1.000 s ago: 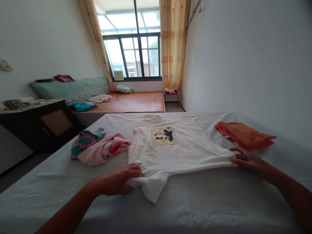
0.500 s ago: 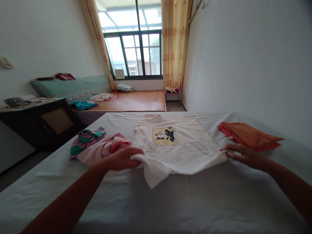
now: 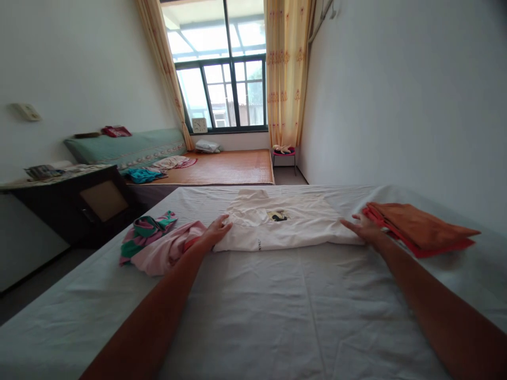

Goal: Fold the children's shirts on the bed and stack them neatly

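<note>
In the head view, the white T-shirt (image 3: 285, 229) is lying folded in half across the middle of the bed (image 3: 253, 316), toward its far edge, with the near half doubled over the far half. Part of a yellow cartoon print is peeking out on top, and a small line of dark lettering is sitting on the near folded edge, too small to read.

The left hand (image 3: 216, 231) is resting flat on the shirt's left end, fingers spread and gripping nothing. The right hand (image 3: 362, 228) is pressing palm-down on the shirt's right end, likewise unclenched and holding nothing.

A crumpled pink garment (image 3: 168, 252) is lying just beside the left hand, near the bed's left edge, with a pink-and-green striped garment (image 3: 144, 232) touching it on its far side. A folded orange cloth (image 3: 420, 227) is sitting near the bed's right edge, just beside the right hand.

The whole near half of the bed sheet is lying bare between the forearms. Beyond the far edge, a woven mat (image 3: 225, 166) is stretching toward the window (image 3: 225, 89).
</note>
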The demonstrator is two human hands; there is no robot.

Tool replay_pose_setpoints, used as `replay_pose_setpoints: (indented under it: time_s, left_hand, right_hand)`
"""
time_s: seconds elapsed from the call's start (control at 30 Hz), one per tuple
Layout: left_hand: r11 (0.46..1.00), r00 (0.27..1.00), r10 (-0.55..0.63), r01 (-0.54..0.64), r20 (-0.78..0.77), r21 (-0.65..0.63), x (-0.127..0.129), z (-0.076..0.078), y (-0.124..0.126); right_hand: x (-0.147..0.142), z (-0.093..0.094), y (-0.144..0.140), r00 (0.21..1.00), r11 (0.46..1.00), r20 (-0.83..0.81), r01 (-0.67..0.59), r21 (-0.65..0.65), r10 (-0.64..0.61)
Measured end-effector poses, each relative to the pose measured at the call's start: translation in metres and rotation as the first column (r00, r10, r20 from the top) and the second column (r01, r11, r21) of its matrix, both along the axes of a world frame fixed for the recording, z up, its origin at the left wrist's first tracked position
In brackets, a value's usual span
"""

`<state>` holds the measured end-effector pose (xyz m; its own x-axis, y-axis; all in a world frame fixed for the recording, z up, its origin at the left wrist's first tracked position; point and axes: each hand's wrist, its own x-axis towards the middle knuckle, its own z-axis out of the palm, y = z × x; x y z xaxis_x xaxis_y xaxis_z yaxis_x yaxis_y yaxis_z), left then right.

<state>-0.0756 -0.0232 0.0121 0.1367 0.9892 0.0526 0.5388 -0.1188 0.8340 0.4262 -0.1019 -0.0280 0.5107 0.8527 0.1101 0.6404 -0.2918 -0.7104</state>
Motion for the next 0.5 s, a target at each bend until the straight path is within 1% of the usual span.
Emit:
replay_pose_setpoints:
  time_s: [0.07, 0.1, 0.17, 0.2, 0.23, 0.27, 0.33, 0.4, 0.5]
  left_hand:
    - [0.991, 0.995, -0.044, 0.054, -0.087, 0.122, 0.004, -0.005, -0.003]
    - [0.983, 0.993, -0.054, 0.071, -0.105, 0.166, 0.006, -0.005, -0.004]
    - [0.972, 0.99, -0.073, 0.097, -0.118, 0.215, 0.007, -0.002, -0.006]
    - [0.969, 0.988, -0.092, 0.118, -0.127, 0.215, 0.006, 0.0, -0.008]
    - [0.969, 0.983, -0.122, 0.149, -0.14, 0.198, 0.003, 0.002, -0.01]
    - [0.968, 0.974, -0.161, 0.187, -0.159, 0.165, -0.002, 0.004, -0.013]
    - [0.962, 0.947, -0.244, 0.264, -0.206, 0.075, -0.012, 0.007, -0.018]
    - [0.947, 0.919, -0.31, 0.32, -0.243, -0.001, -0.021, 0.009, -0.02]
    - [0.93, 0.897, -0.363, 0.366, -0.251, -0.039, -0.03, 0.009, -0.021]
  right_hand:
    - [-0.003, -0.005, -0.003, 0.999, 0.999, 0.003, -0.051, 0.005, 0.051]
    - [-0.005, -0.006, -0.005, 0.996, 0.996, 0.017, -0.084, 0.035, 0.083]
    - [-0.008, -0.004, -0.009, 0.989, 0.982, 0.057, -0.144, 0.12, 0.138]
    - [-0.008, -0.003, -0.011, 0.985, 0.974, 0.075, -0.168, 0.153, 0.158]
    - [-0.007, -0.001, -0.015, 0.979, 0.966, 0.089, -0.198, 0.164, 0.185]
    - [-0.005, 0.001, -0.018, 0.969, 0.96, 0.097, -0.238, 0.147, 0.226]
    - [0.001, 0.006, -0.026, 0.939, 0.939, 0.085, -0.34, 0.061, 0.334]
    - [0.007, 0.011, -0.034, 0.902, 0.903, 0.045, -0.429, -0.024, 0.43]
    - [0.014, 0.02, -0.045, 0.863, 0.857, -0.023, -0.504, -0.103, 0.505]
